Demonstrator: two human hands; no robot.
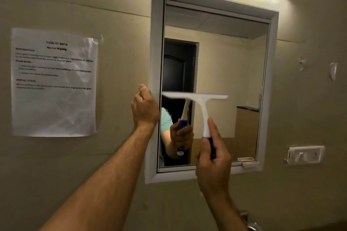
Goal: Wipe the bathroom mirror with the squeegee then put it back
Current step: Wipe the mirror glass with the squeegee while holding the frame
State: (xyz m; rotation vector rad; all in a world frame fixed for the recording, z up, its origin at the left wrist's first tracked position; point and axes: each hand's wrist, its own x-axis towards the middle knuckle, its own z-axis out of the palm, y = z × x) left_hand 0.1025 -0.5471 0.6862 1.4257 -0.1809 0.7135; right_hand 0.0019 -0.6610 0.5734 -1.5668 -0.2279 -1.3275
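My left hand (pixel 145 108) covers part of the mirror's frame (pixel 154 47) at nine o'clock, and its fingertips are hidden behind the knuckles. My right hand (pixel 213 157) hides most of the squeegee's (pixel 195 97) blue grip. Small print on the sheet (pixel 54 82) is too blurred to read. At five o'clock, a metal fitting (pixel 250 225) is cut by the bottom edge.
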